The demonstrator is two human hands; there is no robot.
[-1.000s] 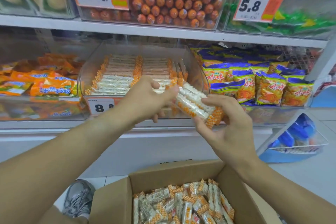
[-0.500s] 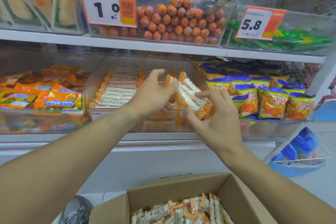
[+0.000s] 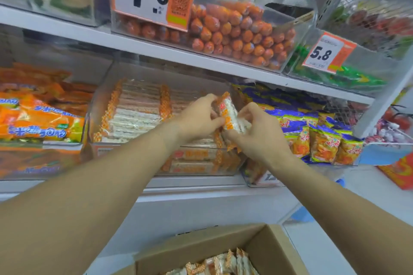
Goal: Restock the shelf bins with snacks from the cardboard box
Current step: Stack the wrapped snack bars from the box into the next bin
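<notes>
Both my left hand (image 3: 196,118) and right hand (image 3: 257,136) grip a bundle of snack bars (image 3: 230,116) over the clear bin (image 3: 201,169), already well stocked left of my grip. The cardboard box (image 3: 263,250) below holds more; restocking appears unfinished.

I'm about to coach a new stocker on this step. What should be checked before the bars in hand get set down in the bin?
1. Both hands grip the bundle of bars: left hand and right hand curl round it. Ok.
2. Bundle is over the matching clear bin, beside the stacked row. Ok.
3. Room in the bin's right part: hidden by the hands. Cannot tell.
4. Bundle lies level like the stack: it is tilted. Not ok.
5. Cardboard box still has stock. Ok.
</notes>
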